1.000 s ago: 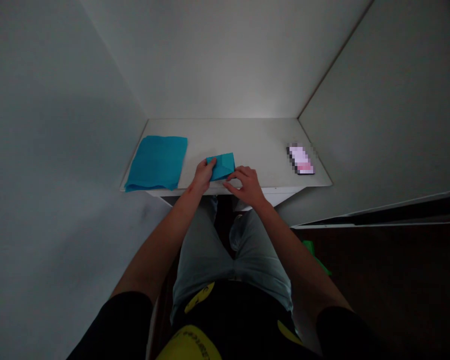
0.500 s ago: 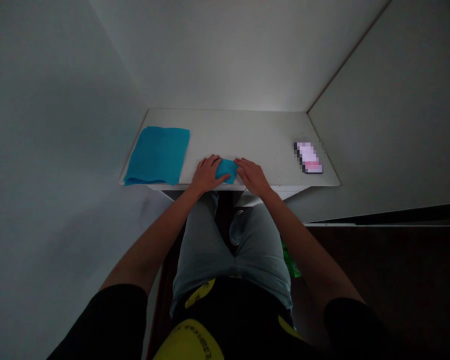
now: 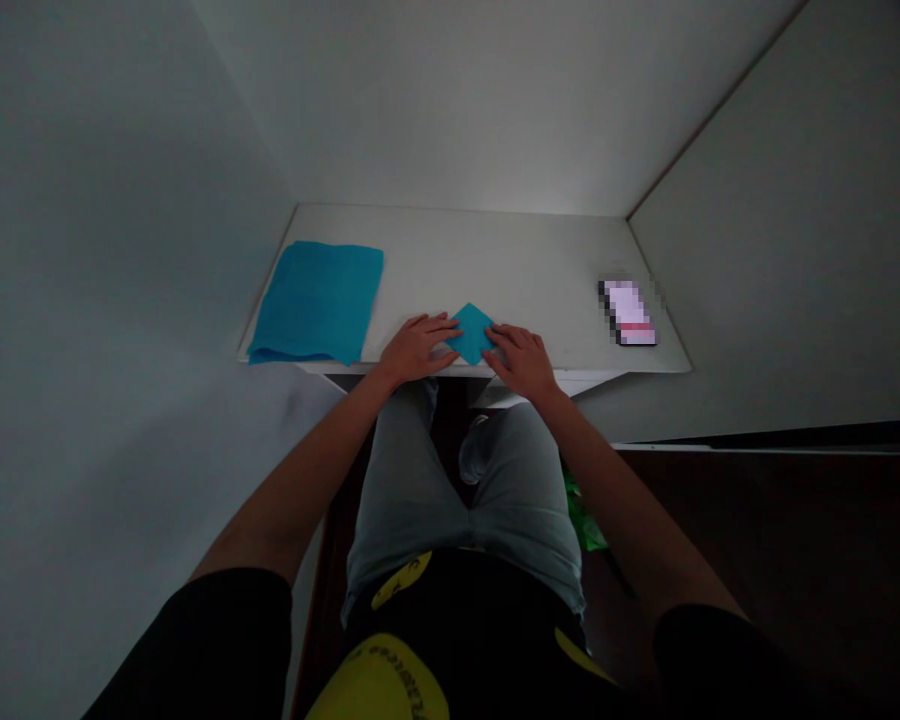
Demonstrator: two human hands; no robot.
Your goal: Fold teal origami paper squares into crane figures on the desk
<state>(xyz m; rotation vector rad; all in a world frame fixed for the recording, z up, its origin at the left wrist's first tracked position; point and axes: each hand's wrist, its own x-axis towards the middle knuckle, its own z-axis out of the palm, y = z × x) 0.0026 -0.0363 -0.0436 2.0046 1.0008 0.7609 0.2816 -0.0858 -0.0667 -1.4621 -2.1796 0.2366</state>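
White tabletop [image 3: 495, 260], near edge: left hand [image 3: 414, 347] and right hand [image 3: 523, 359] pressed flat on a small folded teal sheet [image 3: 472, 331]. Folding seemingly well along; teal stack [image 3: 316, 300] waiting at left edge, phone [image 3: 628, 313] at right.

home corner, white desk [image 3: 495, 260], bare walls

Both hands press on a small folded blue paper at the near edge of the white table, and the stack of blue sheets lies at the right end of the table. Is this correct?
Not fully. The head view shows the stack of blue sheets at the left end of the white table, not the right. The rest holds: left hand and right hand press on the small folded blue paper at the near edge.
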